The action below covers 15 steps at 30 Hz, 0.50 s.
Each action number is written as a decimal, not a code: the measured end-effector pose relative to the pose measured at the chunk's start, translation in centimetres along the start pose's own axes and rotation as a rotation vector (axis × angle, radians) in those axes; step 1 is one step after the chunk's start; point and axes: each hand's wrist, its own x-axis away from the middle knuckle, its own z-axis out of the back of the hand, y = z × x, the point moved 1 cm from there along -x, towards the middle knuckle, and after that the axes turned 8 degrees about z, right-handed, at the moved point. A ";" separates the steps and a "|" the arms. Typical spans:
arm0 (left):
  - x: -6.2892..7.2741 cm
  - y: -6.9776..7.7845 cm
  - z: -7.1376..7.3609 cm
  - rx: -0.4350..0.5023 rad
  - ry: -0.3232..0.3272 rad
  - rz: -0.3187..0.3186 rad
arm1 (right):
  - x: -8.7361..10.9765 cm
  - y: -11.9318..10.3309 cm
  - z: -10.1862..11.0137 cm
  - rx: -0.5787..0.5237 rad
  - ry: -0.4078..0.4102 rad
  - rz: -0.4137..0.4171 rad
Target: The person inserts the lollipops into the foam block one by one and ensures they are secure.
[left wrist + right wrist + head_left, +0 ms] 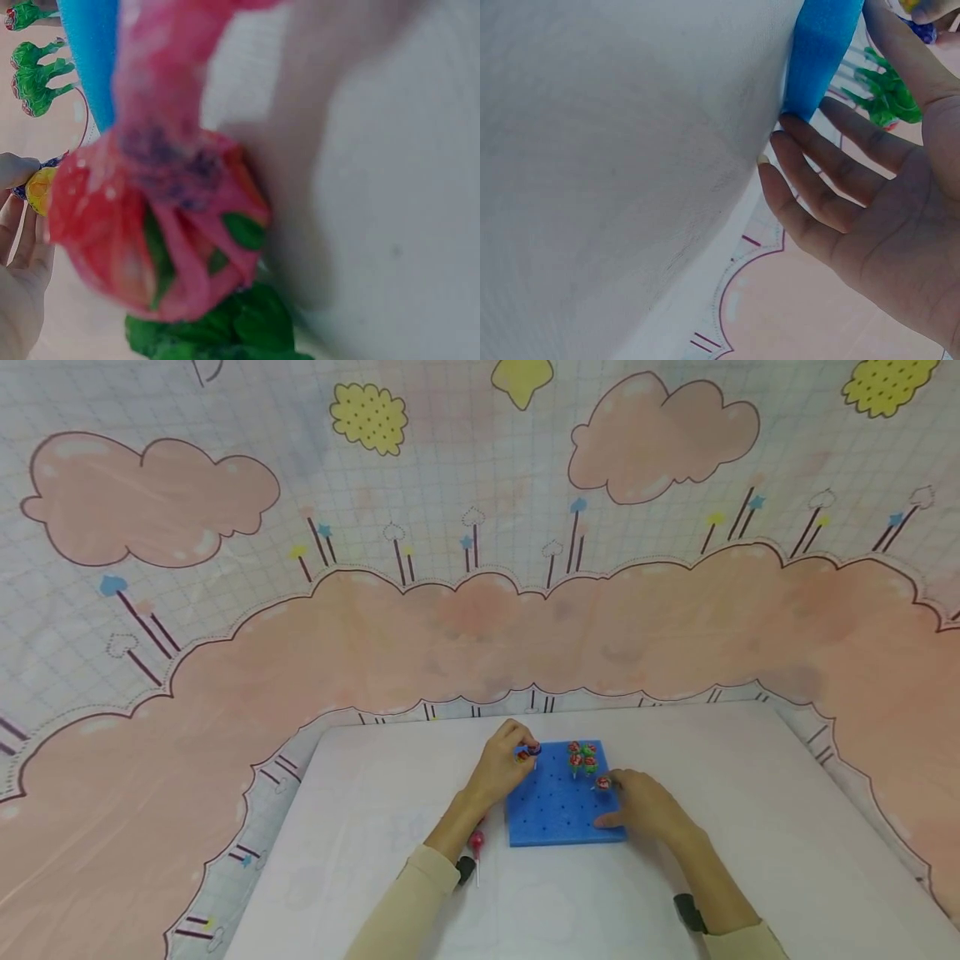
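Observation:
My left hand (502, 763) is over the far left corner of a blue foam board (555, 810) dotted with small holes. Its fingertips pinch a lollipop (41, 189) whose wrapping shows yellow and purple, with the stick pointing down to the board. At the board's right edge is my right hand (647, 806), thumb on the top face. In the right wrist view its straight fingers (832, 161) touch the board's side. Close to that hand, a red-and-green lollipop (602, 783) leans on the board. Several green-and-red lollipops (582, 757) stand bunched at the far right.
On the white table (360, 827), left of the board, lies a red lollipop (477, 840) by my left forearm. Large in the left wrist view are a pink-red wrapped lollipop (161, 232) and a green one (217, 330) under it. A cloud-patterned cloth (480, 635) hangs behind the table.

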 end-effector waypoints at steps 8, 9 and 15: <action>0.0 -0.2 -0.3 -0.053 -0.014 0.033 | 0.0 0.2 -0.2 0.004 0.003 -0.007; 0.1 -0.3 -0.4 -0.059 -0.021 0.040 | 0.0 0.2 -0.3 0.005 0.003 -0.009; 0.3 -0.4 -0.4 -0.058 -0.049 0.059 | -0.1 0.2 -0.3 0.019 0.009 0.000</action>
